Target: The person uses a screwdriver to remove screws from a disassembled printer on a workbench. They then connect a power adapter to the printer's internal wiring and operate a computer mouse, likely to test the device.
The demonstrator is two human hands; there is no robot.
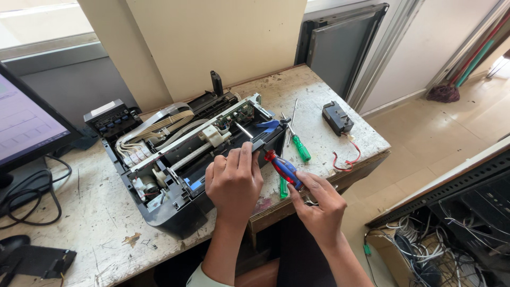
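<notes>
Printer: opened up with no cover, sitting on the bench with its front corner at the near edge, just ahead of me. It looks bulky and stiff in the black base, and I judge it fairly heavy.
Inside the printer: ribbon cable, white tubes, a green board at the right rear. These look fragile, so I would not grip there.
Left hand: curled over the printer's front right edge, fingers bent down onto the black frame, steadying it. That rigid rim seems the safe hold.
Right hand: just right of the printer, closed around a screwdriver with a red and blue handle, tip aimed at the frame beside my left fingers.
Screwdriver: light and hard; the rubbery handle should not slip.
Right of the printer: two green screwdrivers, loose on the bench.
Further right: a small black box with red wires.
Left of the printer: a monitor and black cables.
</notes>
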